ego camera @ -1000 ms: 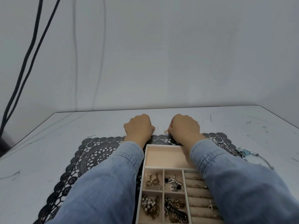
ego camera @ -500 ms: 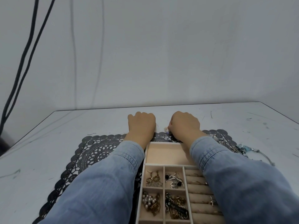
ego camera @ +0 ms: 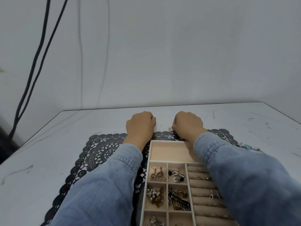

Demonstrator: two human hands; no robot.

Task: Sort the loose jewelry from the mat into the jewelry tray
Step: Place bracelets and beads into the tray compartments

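The beige jewelry tray [ego camera: 166,141] lies on a black lace mat [ego camera: 101,150], its small compartments holding earrings, chains and rings, its wide far compartment bare. Both my hands sit just past the tray's far edge, on the mat's far border. My left hand [ego camera: 140,126] is curled into a fist, knuckles up, and nothing shows in it. My right hand [ego camera: 189,124] is curled too and pinches a small pale jewelry piece [ego camera: 170,128] that sticks out on its thumb side. The fingertips of both hands are hidden.
A blue beaded piece with a thin wire [ego camera: 247,146] lies off the mat's right edge on the white table [ego camera: 48,144]. Two black cables [ego camera: 32,70] hang down the wall at the left. The wall stands close behind the table's far edge.
Both hands stay in nearly the same spot beyond the tray. The left hand has turned a little and closed tighter. The small piece stays at the right hand.
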